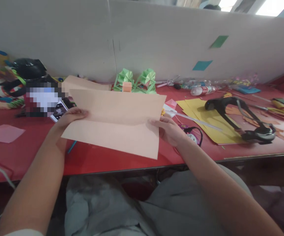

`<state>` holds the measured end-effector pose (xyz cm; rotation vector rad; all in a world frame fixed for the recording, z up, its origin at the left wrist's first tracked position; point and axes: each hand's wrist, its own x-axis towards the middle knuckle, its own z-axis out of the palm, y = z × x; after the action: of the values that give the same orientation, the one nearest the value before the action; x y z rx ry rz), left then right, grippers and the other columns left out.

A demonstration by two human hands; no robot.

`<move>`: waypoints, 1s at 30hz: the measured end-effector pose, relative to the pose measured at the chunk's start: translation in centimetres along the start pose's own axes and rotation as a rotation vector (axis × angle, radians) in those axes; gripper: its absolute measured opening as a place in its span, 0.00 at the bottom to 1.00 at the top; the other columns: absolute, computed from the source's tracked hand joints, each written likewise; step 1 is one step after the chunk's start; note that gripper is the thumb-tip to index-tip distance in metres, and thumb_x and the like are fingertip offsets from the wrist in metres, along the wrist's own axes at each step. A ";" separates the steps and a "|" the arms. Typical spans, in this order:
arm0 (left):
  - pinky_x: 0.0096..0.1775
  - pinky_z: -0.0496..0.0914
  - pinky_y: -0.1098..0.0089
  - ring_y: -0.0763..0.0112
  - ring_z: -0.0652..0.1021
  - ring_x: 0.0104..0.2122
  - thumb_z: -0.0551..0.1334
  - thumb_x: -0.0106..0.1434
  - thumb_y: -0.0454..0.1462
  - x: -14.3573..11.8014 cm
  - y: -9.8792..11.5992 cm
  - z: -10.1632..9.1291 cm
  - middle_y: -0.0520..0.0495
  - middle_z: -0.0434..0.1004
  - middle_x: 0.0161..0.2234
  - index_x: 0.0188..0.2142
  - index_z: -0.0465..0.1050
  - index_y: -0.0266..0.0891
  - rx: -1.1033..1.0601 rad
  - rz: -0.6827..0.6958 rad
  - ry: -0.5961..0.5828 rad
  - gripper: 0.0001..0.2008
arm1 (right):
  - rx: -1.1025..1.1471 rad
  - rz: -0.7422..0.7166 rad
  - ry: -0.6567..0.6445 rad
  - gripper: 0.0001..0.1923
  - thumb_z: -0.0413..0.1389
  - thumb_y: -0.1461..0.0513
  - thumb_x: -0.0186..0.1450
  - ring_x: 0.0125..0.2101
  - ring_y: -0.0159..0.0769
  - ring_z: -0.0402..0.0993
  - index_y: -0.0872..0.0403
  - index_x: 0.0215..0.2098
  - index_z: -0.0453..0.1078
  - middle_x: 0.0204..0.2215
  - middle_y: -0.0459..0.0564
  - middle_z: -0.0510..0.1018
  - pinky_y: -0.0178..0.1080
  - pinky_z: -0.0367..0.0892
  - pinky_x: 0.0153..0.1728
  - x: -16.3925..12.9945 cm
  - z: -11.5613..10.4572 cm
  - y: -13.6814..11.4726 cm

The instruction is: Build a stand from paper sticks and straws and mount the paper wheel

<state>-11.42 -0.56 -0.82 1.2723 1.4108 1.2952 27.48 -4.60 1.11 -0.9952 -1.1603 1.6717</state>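
Note:
A large sheet of tan paper (117,114) is held up above the red table, with a crease running across its middle. My left hand (69,118) pinches its left edge, thumb on top. At the right edge my right hand (169,129) grips it the same way; the fingers behind the sheet are hidden. Another tan sheet (88,84) lies behind it. Just beyond the held paper stand green folded-paper figures (148,77) and a small orange paper box (127,87). Beside my left hand is a phone (58,110). A clear ruler (193,120) lies right of my right hand.
On the red table (92,160), yellow sheets (201,118) and a black headset-like frame (240,118) lie to the right, with scissors (277,111) and plastic bottles (203,90) farther off. A pink paper square (4,133) lies left. The grey wall (83,39) bounds the back.

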 end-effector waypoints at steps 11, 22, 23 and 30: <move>0.47 0.76 0.51 0.49 0.77 0.51 0.38 0.58 0.72 -1.8 3.6 5.0 0.40 0.80 0.48 0.49 0.74 0.41 -0.429 -0.076 -0.259 0.47 | -0.167 -0.377 0.338 0.18 0.62 0.56 0.61 0.56 0.54 0.72 0.49 0.49 0.76 0.48 0.52 0.81 0.56 0.70 0.55 -0.1 1.3 1.3; 0.48 0.74 0.59 0.57 0.81 0.43 0.76 0.46 0.43 1.0 2.2 12.3 0.41 0.83 0.39 0.40 0.76 0.36 -0.357 -0.016 -0.088 0.23 | -0.930 -0.500 -0.224 0.38 0.66 0.58 0.60 0.68 0.60 0.52 0.45 0.67 0.63 0.73 0.52 0.47 0.62 0.56 0.64 -2.4 3.5 3.6; 0.49 0.74 0.60 0.59 0.81 0.41 0.76 0.45 0.40 0.9 2.0 12.4 0.43 0.83 0.38 0.40 0.76 0.35 -0.356 -0.007 -0.057 0.23 | -0.906 -0.518 -0.287 0.41 0.69 0.53 0.56 0.69 0.60 0.49 0.45 0.66 0.64 0.73 0.52 0.46 0.62 0.53 0.65 -2.4 3.6 3.7; 0.49 0.73 0.61 0.62 0.82 0.39 0.74 0.48 0.36 -1.6 2.1 12.6 0.43 0.84 0.38 0.44 0.75 0.35 -0.403 -0.062 -0.227 0.23 | -0.242 -0.271 0.002 0.36 0.63 0.46 0.61 0.66 0.48 0.60 0.45 0.64 0.61 0.68 0.55 0.62 0.54 0.62 0.63 -0.8 4.2 2.7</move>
<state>1.42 -0.12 -0.52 1.0537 0.9639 1.2694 23.31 -7.09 -0.35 -0.9365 -1.4520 1.3385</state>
